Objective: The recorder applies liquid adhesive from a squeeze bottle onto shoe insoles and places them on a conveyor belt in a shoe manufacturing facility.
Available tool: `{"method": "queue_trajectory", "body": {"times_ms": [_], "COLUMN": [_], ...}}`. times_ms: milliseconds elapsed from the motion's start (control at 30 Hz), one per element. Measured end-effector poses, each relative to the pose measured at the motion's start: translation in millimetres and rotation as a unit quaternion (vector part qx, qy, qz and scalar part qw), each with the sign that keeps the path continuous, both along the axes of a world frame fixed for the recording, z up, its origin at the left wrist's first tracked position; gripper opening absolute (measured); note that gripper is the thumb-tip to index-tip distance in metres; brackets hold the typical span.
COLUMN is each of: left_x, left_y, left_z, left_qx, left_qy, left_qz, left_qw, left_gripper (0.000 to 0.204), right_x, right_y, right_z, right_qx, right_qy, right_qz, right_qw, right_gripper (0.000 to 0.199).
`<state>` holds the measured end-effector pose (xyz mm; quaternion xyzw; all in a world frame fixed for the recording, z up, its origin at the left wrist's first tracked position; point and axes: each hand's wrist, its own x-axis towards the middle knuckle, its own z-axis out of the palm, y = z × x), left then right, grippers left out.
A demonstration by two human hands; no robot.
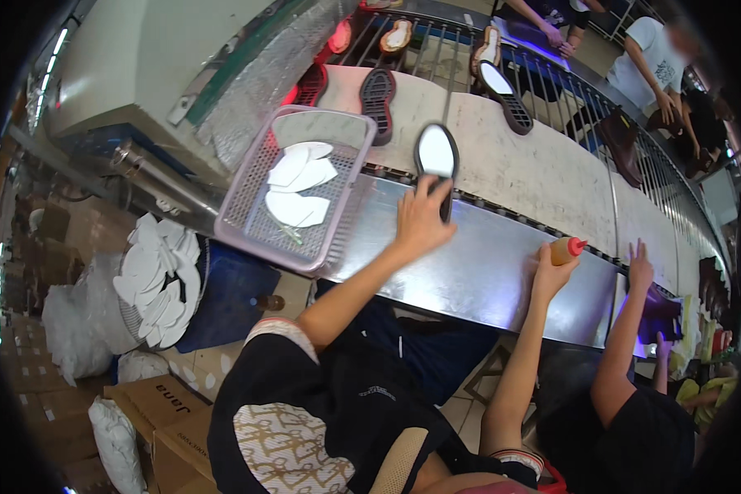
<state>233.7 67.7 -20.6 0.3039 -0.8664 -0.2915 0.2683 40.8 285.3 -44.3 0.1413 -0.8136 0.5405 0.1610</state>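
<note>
1. Left hand (421,218) – fingers spread flat, pressing on the near end of a black shoe sole (436,156) w/ pale insole face up; not gripped, just held down.
2. Right hand (549,276) – closed round an orange squeeze bottle (565,249) w/ red nozzle, upright, resting at the far edge of the steel surface (486,272).
3. Sole lies just ahead of left hand, straddling steel surface and the pale conveyor belt (535,173); right hand is near, to its right.
4. Handling, my guess: sole looks light, rubbery, bendy at the waist – best taken by the rims at heel or mid, off the top face. Bottle is soft plastic; squeeze at the belly.
5. Left of left hand: lilac mesh basket (247,206) w/ white insole cut-outs (298,193).
6. Beyond both hands: more soles (377,97) on belt. Right of right hand: another person's raised hand (639,267).
</note>
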Motion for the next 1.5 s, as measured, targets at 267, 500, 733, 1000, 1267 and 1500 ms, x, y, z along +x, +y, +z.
{"method": "queue_trajectory", "body": {"times_ms": [267, 500, 733, 1000, 1267, 1500], "left_x": [-206, -243, -240, -217, -206, -209], "left_y": [-188, -315, -312, -300, -288, -346], "left_z": [14, -20, -53, -33, -23, -22], "left_qx": [0.032, -0.113, -0.095, -0.085, -0.068, -0.229], "left_qy": [-0.014, -0.135, -0.233, -0.301, -0.32, -0.23], "left_qz": [0.146, 0.224, 0.175, 0.047, 0.026, 0.065], "left_qw": [0.989, 0.959, 0.952, 0.949, 0.945, 0.943], "left_gripper": [0.081, 0.088, 0.088, 0.101, 0.09, 0.054], "right_x": [-3, -8, -8, -5, -3, -4], "right_y": [-12, -18, -22, -25, -22, -24], "right_z": [10, 11, 9, 14, 14, 11], "right_qx": [0.011, 0.009, 0.013, 0.024, 0.027, 0.025], "right_qy": [-0.056, -0.071, -0.063, -0.047, -0.051, -0.045], "right_qz": [-0.017, -0.045, -0.038, -0.046, -0.049, -0.05], "right_qw": [0.998, 0.996, 0.997, 0.998, 0.997, 0.997], "right_gripper": [0.058, 0.058, 0.051, 0.053, 0.052, 0.051]}}
